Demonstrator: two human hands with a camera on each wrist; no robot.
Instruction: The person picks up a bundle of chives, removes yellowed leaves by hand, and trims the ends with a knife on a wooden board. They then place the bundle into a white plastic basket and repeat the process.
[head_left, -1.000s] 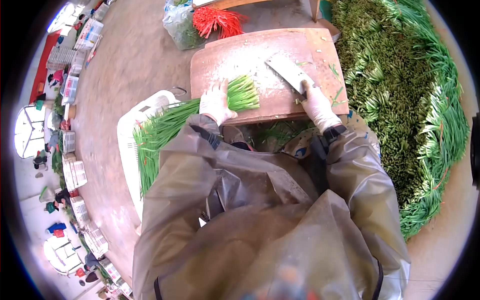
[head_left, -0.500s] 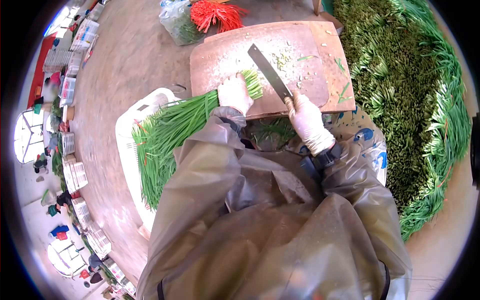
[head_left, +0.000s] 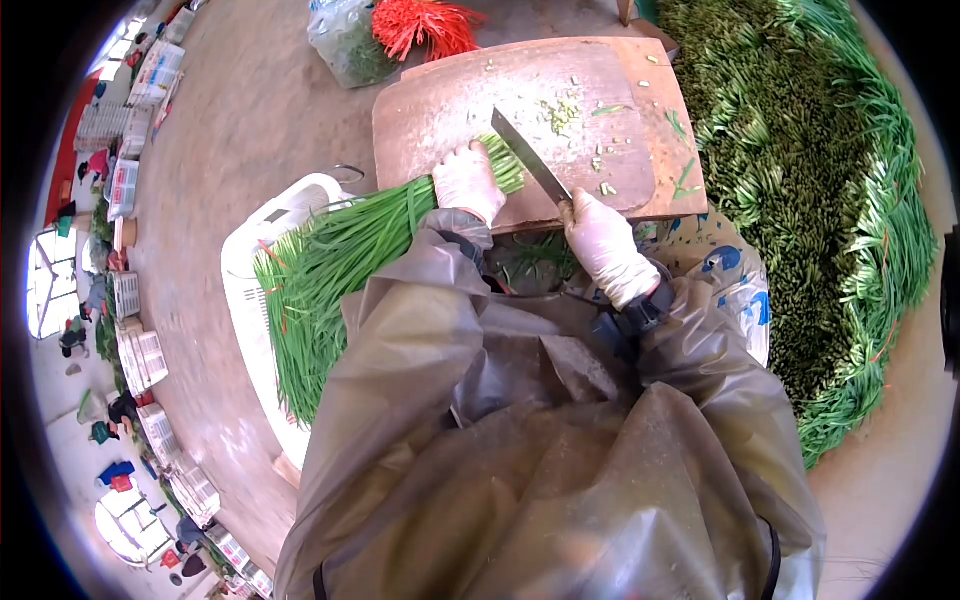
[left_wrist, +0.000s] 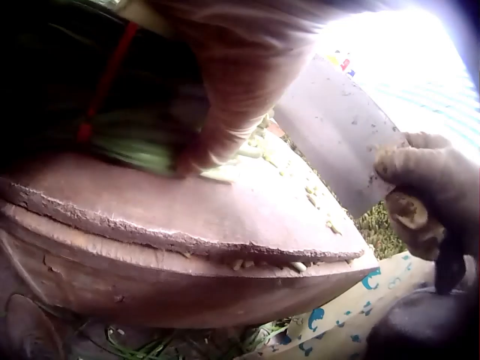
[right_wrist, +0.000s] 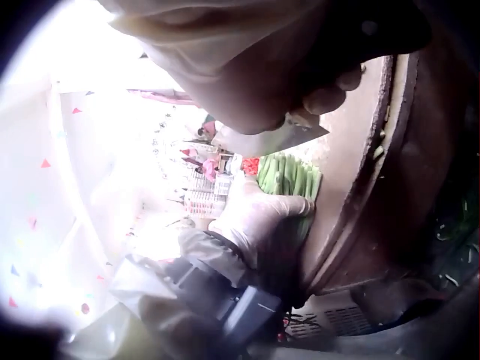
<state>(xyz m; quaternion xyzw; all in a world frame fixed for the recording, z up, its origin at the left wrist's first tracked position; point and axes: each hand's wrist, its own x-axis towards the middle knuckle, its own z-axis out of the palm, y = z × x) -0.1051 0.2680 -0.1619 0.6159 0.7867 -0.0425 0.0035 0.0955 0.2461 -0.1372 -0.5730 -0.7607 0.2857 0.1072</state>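
Left hand (head_left: 467, 183): grip curled round green stalks (head_left: 350, 235), ends projecting past the fingers onto board (head_left: 420, 120). Right hand (head_left: 605, 240): grip curled round handle of knife (head_left: 530, 155), blade beside stalk ends. Offcuts (head_left: 562, 112): scattered on board.

two hands (head_left: 467, 182) (head_left: 606, 243), one cleaver (head_left: 529, 154), one white basket (head_left: 240, 262), one red bunch (head_left: 425, 27), one plastic bag (head_left: 349, 45)

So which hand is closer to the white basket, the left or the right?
The left hand: it grips the green stalks that reach over the white basket. The right hand holds the knife, farther over to the right.
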